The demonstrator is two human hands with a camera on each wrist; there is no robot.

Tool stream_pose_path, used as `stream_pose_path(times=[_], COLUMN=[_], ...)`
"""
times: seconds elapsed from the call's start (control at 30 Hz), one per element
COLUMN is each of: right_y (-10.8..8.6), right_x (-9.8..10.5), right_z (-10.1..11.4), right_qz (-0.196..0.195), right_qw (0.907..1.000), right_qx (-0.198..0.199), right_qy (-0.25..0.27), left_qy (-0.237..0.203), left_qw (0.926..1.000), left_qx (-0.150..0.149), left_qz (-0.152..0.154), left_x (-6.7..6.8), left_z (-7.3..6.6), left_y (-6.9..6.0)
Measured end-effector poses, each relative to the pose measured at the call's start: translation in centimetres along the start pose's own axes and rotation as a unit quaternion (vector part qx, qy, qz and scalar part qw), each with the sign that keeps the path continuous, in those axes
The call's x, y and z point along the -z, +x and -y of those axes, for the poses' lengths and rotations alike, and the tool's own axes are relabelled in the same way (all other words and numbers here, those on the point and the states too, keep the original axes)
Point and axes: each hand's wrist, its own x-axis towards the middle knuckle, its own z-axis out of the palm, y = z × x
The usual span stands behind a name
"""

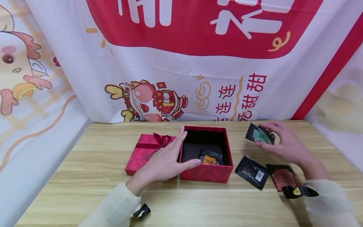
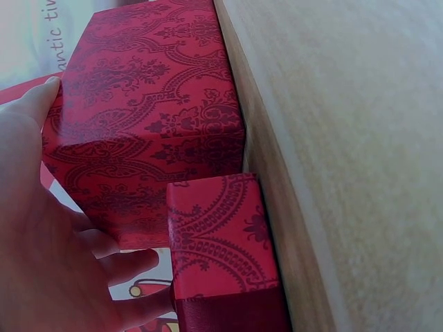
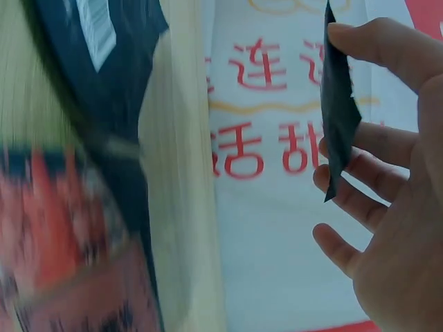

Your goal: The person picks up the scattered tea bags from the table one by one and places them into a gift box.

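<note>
My right hand [image 1: 287, 145] pinches a black packet with a green label [image 1: 261, 135] above the table, right of a red patterned gift box [image 1: 207, 173]. In the right wrist view that packet [image 3: 338, 117] appears edge-on between thumb and fingers. The box is uncovered, and a black packet with an orange label [image 1: 210, 158] lies inside. My left hand [image 1: 161, 160] has its fingers extended at the box's left side, thumb along the front rim. In the left wrist view the thumb touches the box [image 2: 152, 90]; the lower fingers are near the red lid [image 2: 221, 235].
The lid with its ribbon bow [image 1: 163, 140] lies left of the box. Right of the box are a black packet with a barcode [image 1: 252, 172] and a red-fronted packet [image 1: 282, 177] under my right forearm. A printed cloth [image 1: 170, 69] hangs behind the wooden table [image 1: 76, 179].
</note>
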Motion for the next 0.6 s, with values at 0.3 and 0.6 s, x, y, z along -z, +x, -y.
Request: stream_pose_path(times=[0.3,0.6], right_y=[0.0,0.2], right_x=[-0.9,-2.0], right_z=[3.9,6.7], right_qz=[-0.016,-0.034], right_qw=[0.9982,0.9949], right_qx=[0.054,0.088], right_qy=[0.021,0.037], left_qy=[0.001,0.001], left_qw=[1.0000,1.0000], left_qx=[-0.002,0.002], left_qz=[0.003,0.003], left_x=[0.0,0.1], left_z=[0.0,-0.1], left_y=[0.0,0.0])
